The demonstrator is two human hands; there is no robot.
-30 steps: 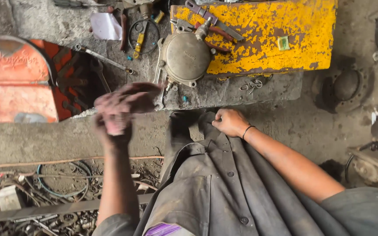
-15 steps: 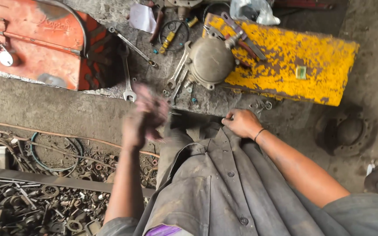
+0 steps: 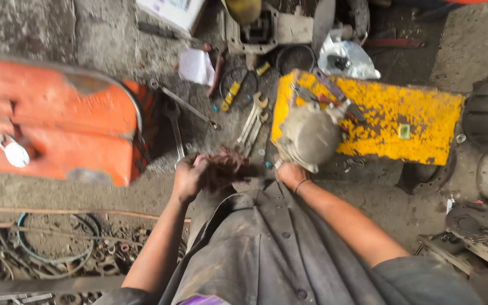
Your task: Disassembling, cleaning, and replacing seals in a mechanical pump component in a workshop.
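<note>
Grey-brown, grimy rag (image 3: 225, 166): bunched in the closed left hand (image 3: 190, 178), held above the concrete floor (image 3: 368, 197). Right hand (image 3: 291, 174): fingers resting against the round grey metal housing (image 3: 310, 135) on the chipped yellow steel box (image 3: 402, 121); grip unclear. Housing looks dirty; wiping apparently not started.

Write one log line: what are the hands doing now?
left hand: holds dirty rag | right hand: touches round grey motor housing | beside: wrenches

We count one orange toolbox (image 3: 57, 124), one yellow metal box (image 3: 402, 121), one white padlock (image 3: 13, 152), two hands.
</note>
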